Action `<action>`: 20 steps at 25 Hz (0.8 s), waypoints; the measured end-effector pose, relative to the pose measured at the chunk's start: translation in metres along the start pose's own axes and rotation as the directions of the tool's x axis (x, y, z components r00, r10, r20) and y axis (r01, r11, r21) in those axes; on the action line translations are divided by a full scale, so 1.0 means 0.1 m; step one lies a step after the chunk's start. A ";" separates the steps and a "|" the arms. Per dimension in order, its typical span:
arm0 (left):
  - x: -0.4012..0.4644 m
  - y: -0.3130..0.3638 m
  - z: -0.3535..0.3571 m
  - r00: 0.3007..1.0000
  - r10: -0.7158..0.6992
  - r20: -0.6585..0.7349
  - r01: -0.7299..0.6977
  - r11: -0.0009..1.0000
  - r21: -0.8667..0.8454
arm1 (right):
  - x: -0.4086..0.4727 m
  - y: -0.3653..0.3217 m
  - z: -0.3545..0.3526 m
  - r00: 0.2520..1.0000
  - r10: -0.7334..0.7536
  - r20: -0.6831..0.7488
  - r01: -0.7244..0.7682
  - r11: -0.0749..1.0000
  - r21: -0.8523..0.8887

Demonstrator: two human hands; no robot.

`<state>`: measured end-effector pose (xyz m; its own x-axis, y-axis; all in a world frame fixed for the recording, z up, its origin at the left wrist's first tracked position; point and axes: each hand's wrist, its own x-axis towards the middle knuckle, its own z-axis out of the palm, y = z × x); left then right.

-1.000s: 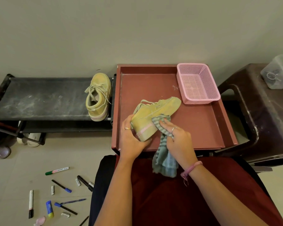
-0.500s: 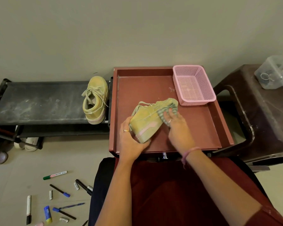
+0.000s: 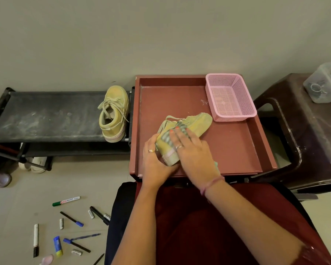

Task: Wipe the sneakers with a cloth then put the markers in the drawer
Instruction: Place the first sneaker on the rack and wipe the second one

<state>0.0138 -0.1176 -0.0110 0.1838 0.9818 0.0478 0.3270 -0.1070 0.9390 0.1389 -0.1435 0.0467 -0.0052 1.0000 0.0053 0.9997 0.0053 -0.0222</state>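
A yellow sneaker (image 3: 198,124) lies on its side in the brown drawer tray (image 3: 235,150). My left hand (image 3: 155,163) grips its heel. My right hand (image 3: 194,150) lies flat over the sneaker's side and presses a striped green cloth (image 3: 167,136) against it, fingers straight. The second yellow sneaker (image 3: 114,113) stands on the black shoe rack (image 3: 46,119) to the left. Several markers lie scattered on the floor at lower left, among them a green one (image 3: 66,201) and a blue-capped one (image 3: 72,219).
A pink mesh basket (image 3: 230,96) sits in the tray's far right corner. A dark brown stool (image 3: 302,134) with a clear plastic box (image 3: 325,83) stands to the right. My lap in red cloth fills the bottom. White shoes (image 3: 34,164) lie under the rack.
My right hand slid the cloth from the sneaker's toe back toward its heel and ankle. The left hand kept its hold on the heel.
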 end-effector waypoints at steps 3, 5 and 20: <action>-0.02 -0.03 0.03 0.995 0.098 0.026 -0.100 0.993 0.067 | 0.44 0.30 -0.03 0.985 0.136 0.105 -0.143 0.988 0.056; -0.02 -0.06 0.03 0.994 0.103 0.023 -0.104 0.992 0.077 | 0.49 0.33 -0.03 0.990 0.074 0.120 -0.088 0.990 0.113; -0.04 -0.06 0.05 0.975 0.210 0.068 -0.218 0.966 0.136 | 0.59 0.36 -0.13 0.997 -0.037 0.061 0.032 0.996 0.079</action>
<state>0.0152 -0.1215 -0.0188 0.3109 0.9244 0.2211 0.4023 -0.3388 0.8505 0.1744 -0.0839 0.0595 -0.0439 0.9975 -0.0552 0.9942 0.0382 -0.1008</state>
